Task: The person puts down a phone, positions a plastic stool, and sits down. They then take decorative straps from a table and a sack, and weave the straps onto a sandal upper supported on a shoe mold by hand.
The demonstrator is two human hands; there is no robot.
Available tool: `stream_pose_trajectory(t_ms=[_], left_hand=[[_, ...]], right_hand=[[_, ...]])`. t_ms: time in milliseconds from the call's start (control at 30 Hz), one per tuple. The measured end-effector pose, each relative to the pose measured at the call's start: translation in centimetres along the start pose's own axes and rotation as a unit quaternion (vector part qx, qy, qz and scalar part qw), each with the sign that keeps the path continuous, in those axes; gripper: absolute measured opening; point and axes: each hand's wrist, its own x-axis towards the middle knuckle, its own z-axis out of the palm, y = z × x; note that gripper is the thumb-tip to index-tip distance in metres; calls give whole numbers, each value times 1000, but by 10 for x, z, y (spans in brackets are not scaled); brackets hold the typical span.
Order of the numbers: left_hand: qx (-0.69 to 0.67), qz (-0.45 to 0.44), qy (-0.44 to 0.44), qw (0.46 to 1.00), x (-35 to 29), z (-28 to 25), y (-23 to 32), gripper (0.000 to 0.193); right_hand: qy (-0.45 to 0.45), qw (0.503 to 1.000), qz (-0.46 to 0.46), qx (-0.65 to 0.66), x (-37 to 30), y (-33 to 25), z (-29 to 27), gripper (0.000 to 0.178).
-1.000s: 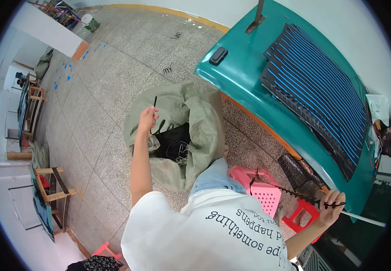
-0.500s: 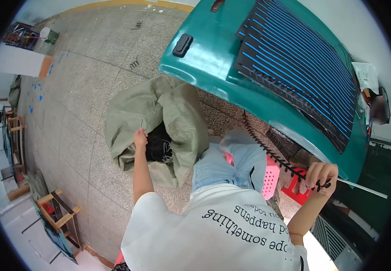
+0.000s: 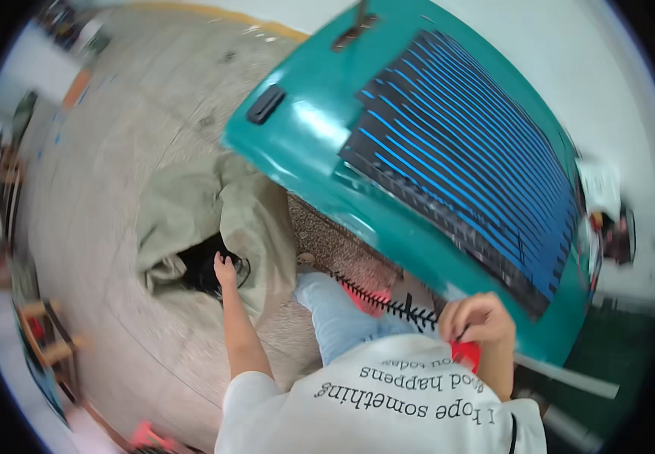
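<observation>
Gripping one end of a black toothed strip [image 3: 403, 309] in the right hand [image 3: 483, 321], with fingers bent closed upon it, close by the near edge of the glossy green surface [image 3: 305, 147]. Trailing leftward from there in a nearly straight line, in front of the jeans [image 3: 327, 309]; cannot tell whether touching them. Judging by the slimness and the short side prongs, likely light, springy along the length, not very slippery, but apt to snag or bend at the prongs. Best taken by the end or by the plain spine between prongs, with a light pinch rather than a squeeze. Holding the left hand [image 3: 225, 271] at the mouth of the olive sack [image 3: 184, 198], against dark contents [image 3: 200, 265]; too blurred to tell whether closed on anything. Note also, on the surface, blue-lined black strips [image 3: 471, 166] and a small black case [image 3: 267, 104].
</observation>
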Motion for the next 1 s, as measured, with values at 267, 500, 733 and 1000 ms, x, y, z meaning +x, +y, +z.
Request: stream_pose_trajectory(t_ms=[267, 500, 733, 1000], left_hand=[[144, 176, -18, 974, -254, 171, 3, 16], [614, 486, -101, 614, -436, 319, -167, 101], [490, 295, -612, 546, -414, 410, -323, 124], [489, 389, -608, 490, -332, 320, -186, 58]], right_hand=[[-11, 971, 221, -89, -5, 145, -94, 13], [75, 977, 186, -69, 33, 254, -147, 14], [100, 978, 174, -61, 48, 280, -163, 14], [96, 987, 83, -99, 2, 276, -96, 16]])
